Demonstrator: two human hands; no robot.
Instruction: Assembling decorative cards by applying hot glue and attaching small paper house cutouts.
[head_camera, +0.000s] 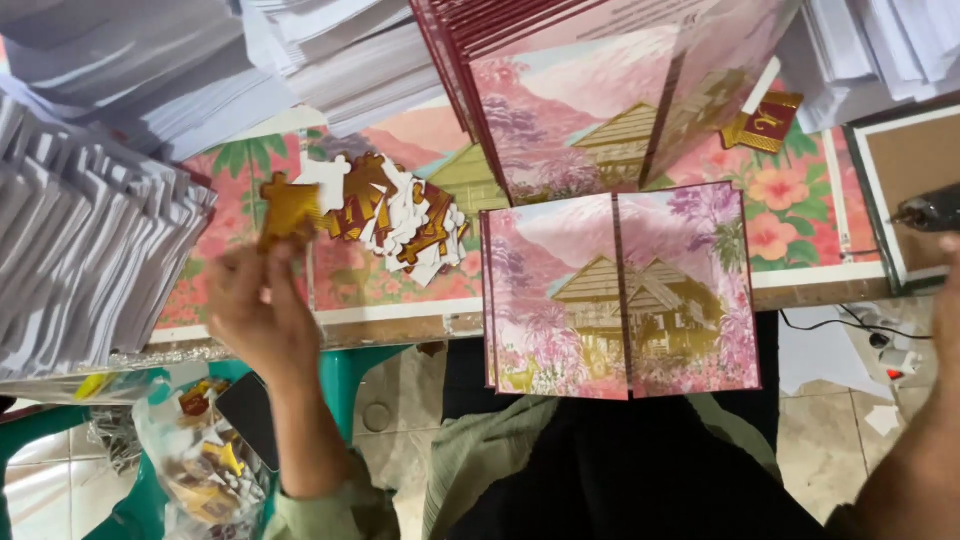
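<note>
Head view, left hand: the left hand (262, 310) is lifted over the table edge, and its fingers are pinched together on a gold foil cut-out (287, 212); the picture is blurred by motion there.
Head view, gold foil cut-out: a small flat piece, shiny gold on the front, with a notched, ornament-like outline. It is up in the left fingers, just left of the pile of cut-outs.
Head view, pile of cut-outs (395, 217): many similar small pieces lie loose on the table, some with the gold and dark red face up, some with the plain white back up.
Head view, right hand: the right hand (948, 300) shows only at the right border of the picture, near a grey tool (935, 208) with a dark tip; I cannot tell if it is closed or open.
Head view, open card (620, 292): a folded card of glossy paper with dark red edges, two panels side by side, printed with pink mountains, a wooden house and flowers. It lies over the table edge, above the person's lap.
Head view, card stack (560, 90): more such cards stand fanned behind it.
Head view, white paper stacks (90, 260): thick fanned bundles of white sheets at the left and at the top.
Head view, table (400, 325): covered with a flowered printed sheet.
Head view, plastic bag (205, 460): clear and crinkled, with gold pieces inside, low at the left.
</note>
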